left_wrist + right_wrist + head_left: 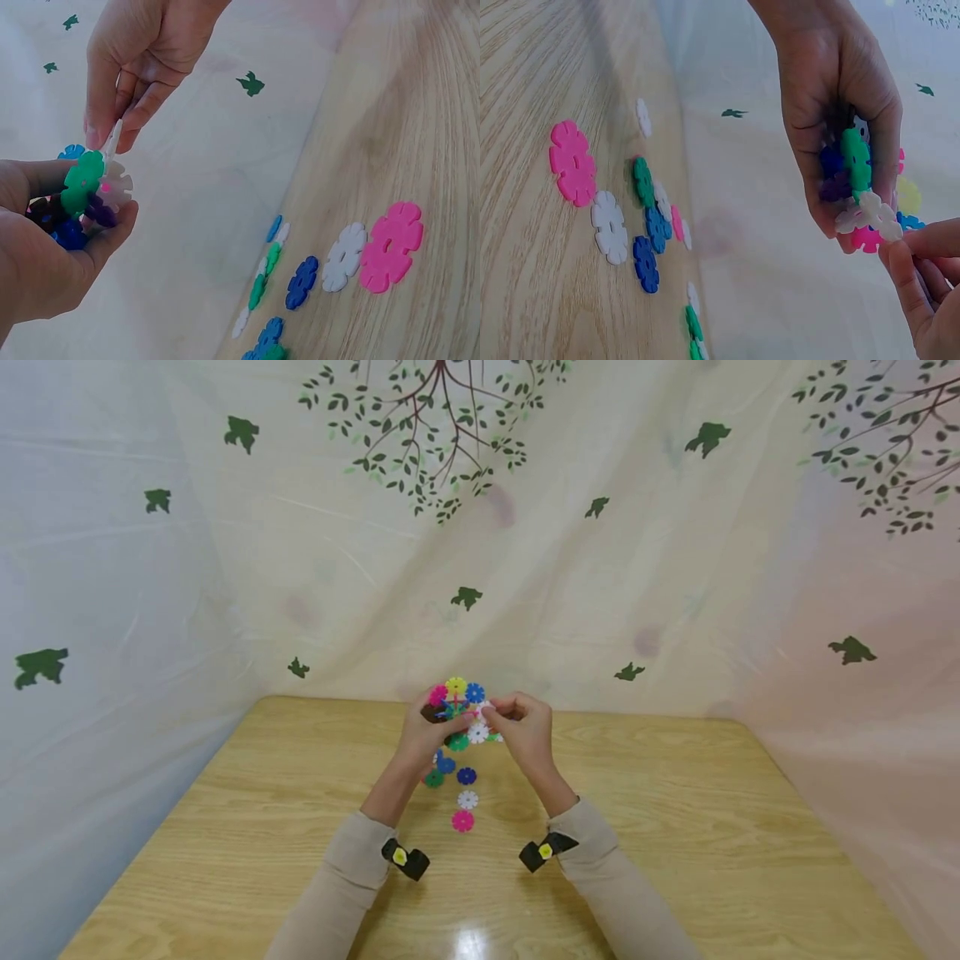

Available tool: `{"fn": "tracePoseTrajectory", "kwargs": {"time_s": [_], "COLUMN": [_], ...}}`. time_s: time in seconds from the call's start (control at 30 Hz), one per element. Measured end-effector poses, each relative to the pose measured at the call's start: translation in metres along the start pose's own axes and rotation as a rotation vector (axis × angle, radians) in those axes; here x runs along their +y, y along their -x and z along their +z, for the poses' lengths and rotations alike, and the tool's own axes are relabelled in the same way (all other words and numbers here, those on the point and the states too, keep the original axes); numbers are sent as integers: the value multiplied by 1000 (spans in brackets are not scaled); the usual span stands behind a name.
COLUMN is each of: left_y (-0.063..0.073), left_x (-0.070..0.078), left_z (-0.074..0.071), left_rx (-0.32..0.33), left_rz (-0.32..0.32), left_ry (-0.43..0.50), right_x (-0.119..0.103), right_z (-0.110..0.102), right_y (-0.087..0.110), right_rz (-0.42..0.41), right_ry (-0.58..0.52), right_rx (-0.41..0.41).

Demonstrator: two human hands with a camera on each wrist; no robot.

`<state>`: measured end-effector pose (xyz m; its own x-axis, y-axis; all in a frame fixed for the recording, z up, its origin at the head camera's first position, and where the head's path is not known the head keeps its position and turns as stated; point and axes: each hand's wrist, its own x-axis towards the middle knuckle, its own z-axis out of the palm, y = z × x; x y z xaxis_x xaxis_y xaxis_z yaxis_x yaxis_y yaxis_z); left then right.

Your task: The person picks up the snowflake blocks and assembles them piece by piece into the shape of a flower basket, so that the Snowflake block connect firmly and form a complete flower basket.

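Note:
My left hand [422, 743] grips a cluster of joined plastic snowflake discs [456, 686] above the table. Yellow, blue, pink, green and white notched discs show in it; the palm and fingers cover part of it. With thumb and fingertips, my right hand [531, 739] pinches a white snowflake disc [113, 140] at the cluster's edge. In the left wrist view this disc stands edge-on beside a green disc [84, 180] and touches the cluster. Whether its slot is fitted into another disc, I cannot tell.
On the wooden table [675, 843] below my hands lie loose discs: a pink one [462, 821] nearest me, then a white one [467, 799] and a dark blue one [467, 775]. Several more, including a green one [433, 778], lie farther back. A printed curtain [555, 610] hangs behind the table.

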<state>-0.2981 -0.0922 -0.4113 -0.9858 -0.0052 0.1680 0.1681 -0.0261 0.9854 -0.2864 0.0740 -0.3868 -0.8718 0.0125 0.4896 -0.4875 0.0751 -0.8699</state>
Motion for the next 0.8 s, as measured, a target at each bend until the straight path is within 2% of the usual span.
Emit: {"fn": "tracePoseTrajectory", "kwargs": {"time_s": [0.23,0.47,0.6,0.8], "left_y": [-5,-11,-15,-19], "left_x": [-1,0,-2,-3], "left_z": [2,2,1,0], "left_rx": [26,34,22,15], "left_rz": [4,-4,-10,-24], "left_ry": [15,40,41,76], "right_x": [-6,-3,-3,17], "right_z": [3,8,12,15], "right_y": [-1,-5,-5,-12], "right_rz": [25,-22,-20,-9], "right_ry": [7,15,36,51], "right_rx": [40,77,91,114]}}
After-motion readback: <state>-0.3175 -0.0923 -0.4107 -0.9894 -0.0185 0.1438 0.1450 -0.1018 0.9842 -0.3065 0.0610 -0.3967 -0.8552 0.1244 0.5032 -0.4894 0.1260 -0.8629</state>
